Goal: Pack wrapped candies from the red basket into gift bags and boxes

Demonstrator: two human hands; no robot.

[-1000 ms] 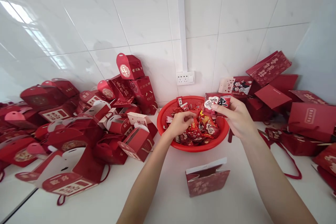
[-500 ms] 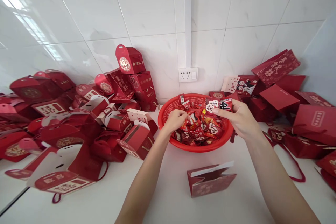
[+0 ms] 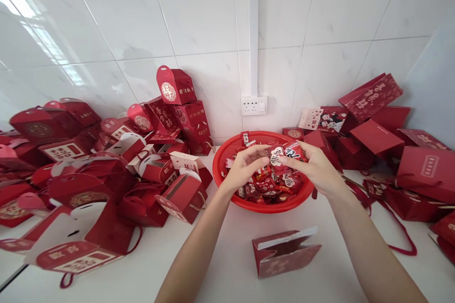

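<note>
A red plastic basket (image 3: 270, 208) holds many small red wrapped candy packets (image 3: 266, 184). Over its right half, my right hand (image 3: 316, 165) is closed on a few flat candy packets (image 3: 277, 156) with white and black characters, thumb across the front. My left hand (image 3: 247, 165) is over the left half of the basket, thumb and fingers pinched together at the left edge of the same packets. Whether a further candy lies between its fingertips is hidden. Nearer to me, a dark red paper gift bag (image 3: 289, 260) stands on the white table with its top open.
Red gift boxes (image 3: 185, 194) are heaped on the left, some stacked against the tiled wall. More red boxes and bags (image 3: 426, 165) are piled on the right, with a loose ribbon handle (image 3: 405, 232). A wall socket (image 3: 253, 105) sits behind the basket.
My left hand has risen from the candies and moved right to the packets in my right hand. My right hand has shifted slightly left with them. The view has tilted up a little.
</note>
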